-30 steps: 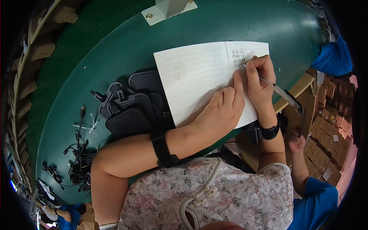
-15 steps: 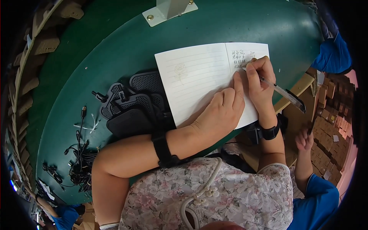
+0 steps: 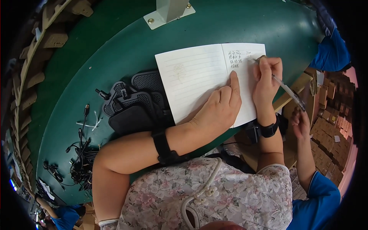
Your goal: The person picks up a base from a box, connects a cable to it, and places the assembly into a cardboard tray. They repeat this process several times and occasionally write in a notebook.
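Overall, we see a green worktable (image 3: 115,53) bearing an open ruled notebook (image 3: 195,76), just right of some black perforated plates (image 3: 132,119); whether it overlaps them we cannot tell. Pages white: on the left, a faint flower-like sketch; on the right, four short handwritten lines with a column of entries beside them. Left hand (image 3: 220,105): lying across the gutter, index finger extended below the last line, the others loosely bent, gripping nothing that we can see. Right hand (image 3: 268,76): pinching a slim, clear-barrelled pen (image 3: 285,90), dark at its rear end, tip near the third row; paper contact we cannot confirm. Against half a second earlier, we record right hand and pen shifted rightward and slightly up, away from the fourth line's end; left hand nearly unmoved.
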Motion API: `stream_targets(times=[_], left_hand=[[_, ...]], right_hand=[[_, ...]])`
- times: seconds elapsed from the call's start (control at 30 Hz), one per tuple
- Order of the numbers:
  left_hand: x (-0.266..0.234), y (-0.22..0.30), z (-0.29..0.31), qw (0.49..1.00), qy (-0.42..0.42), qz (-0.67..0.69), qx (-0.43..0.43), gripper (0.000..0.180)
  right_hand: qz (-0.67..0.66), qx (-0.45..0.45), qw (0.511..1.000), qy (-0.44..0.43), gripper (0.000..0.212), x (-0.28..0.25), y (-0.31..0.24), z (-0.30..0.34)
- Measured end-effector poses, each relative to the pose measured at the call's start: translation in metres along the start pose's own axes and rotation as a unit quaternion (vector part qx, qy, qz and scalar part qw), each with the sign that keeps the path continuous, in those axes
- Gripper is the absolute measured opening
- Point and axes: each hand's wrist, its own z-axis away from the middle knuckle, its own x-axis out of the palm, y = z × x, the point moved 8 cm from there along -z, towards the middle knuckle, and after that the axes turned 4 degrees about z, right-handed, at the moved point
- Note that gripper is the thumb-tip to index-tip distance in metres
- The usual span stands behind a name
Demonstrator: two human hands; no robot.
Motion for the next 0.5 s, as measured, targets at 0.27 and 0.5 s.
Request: stream_targets(times=[0.27,0.5], left_hand=[[-0.002,0.000,0.002,1.000,0.027,-0.002,-0.002,0.036],[-0.009,0.003,0.004,0.998,0.059,0.000,-0.018,0.038]], right_hand=[[0.312,-0.159,0.933,0.086,0.016,-0.028,-0.014,-0.024],[0.480,-0.196,0.854,0.035,0.039,-0.015,-0.030,-0.017]])
